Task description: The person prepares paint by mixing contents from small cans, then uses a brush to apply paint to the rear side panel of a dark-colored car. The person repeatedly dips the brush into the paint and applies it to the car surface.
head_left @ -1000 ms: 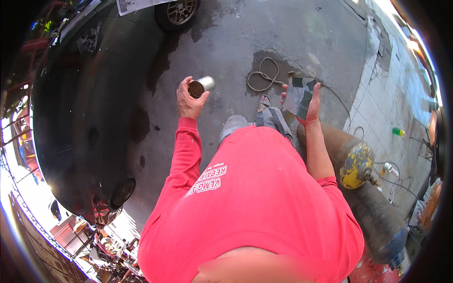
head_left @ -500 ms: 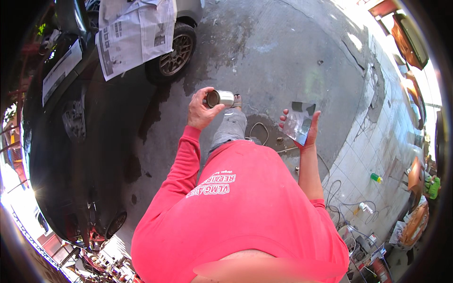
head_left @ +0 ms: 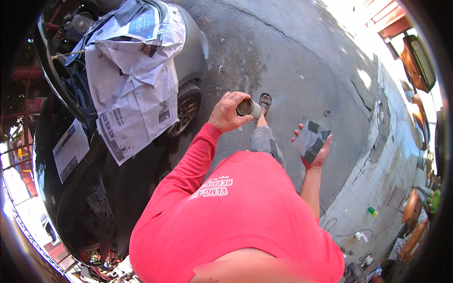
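My left hand (head_left: 227, 113) is wrapped round a small metal can (head_left: 256, 109), its round mouth tipped toward me. Inside the can it looks brownish; what it holds is hard to make out. On my right, my right hand (head_left: 319, 158) grips a flat, squarish grey plate (head_left: 307, 140) with dark patches, thumb along one side and fingertips behind the far edge. The plate's underside is hidden. Both hands are held out in front of me, apart from each other.
On the left stands a dark car (head_left: 71, 198) with its door open; newspaper sheets (head_left: 137, 94) cover part of it above the wheel (head_left: 188, 111). Cables (head_left: 347, 234) and a green bottle (head_left: 372, 212) lie on the tiled floor at right. Car parts (head_left: 417, 63) line the right side.
I have stepped forward, so the newspaper-covered car is closer. Both hands keep their hold; the can and plate have tilted, and the plate's face is turned more toward me.
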Motion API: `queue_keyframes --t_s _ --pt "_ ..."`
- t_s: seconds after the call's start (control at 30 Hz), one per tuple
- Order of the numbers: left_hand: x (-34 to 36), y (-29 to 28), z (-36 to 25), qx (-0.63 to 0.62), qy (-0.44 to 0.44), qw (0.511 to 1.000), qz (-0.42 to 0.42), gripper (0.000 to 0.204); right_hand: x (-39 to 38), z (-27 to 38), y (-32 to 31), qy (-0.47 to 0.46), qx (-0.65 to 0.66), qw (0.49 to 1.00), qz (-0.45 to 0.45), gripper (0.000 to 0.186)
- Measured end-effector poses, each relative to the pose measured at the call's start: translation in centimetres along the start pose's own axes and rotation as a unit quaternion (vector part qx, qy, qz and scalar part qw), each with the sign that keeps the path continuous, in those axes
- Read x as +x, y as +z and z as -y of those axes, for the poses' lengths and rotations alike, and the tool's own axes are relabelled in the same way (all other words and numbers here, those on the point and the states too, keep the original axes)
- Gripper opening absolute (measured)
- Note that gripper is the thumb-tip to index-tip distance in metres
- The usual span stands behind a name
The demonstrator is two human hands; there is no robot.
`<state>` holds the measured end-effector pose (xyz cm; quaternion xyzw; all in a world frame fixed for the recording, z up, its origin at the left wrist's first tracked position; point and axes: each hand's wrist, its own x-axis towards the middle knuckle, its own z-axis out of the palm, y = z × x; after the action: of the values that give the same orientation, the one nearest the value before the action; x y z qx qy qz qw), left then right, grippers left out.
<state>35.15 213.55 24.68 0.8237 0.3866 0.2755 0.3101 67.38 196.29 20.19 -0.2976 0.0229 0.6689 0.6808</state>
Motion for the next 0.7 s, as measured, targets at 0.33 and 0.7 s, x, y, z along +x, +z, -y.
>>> queue_keyframes --t_s 0.33,0.7 --pt "20.9 -6.6 11.6 0.051 -0.141 0.988 -0.043 0.057 38.3 8.3 20.2 0.147 -0.121 0.968 0.165 0.072" --pt "43.1 -11.3 28.1 0.048 -0.238 0.968 -0.060 0.061 69.5 5.7 38.9 0.317 0.042 0.909 0.267 0.088"
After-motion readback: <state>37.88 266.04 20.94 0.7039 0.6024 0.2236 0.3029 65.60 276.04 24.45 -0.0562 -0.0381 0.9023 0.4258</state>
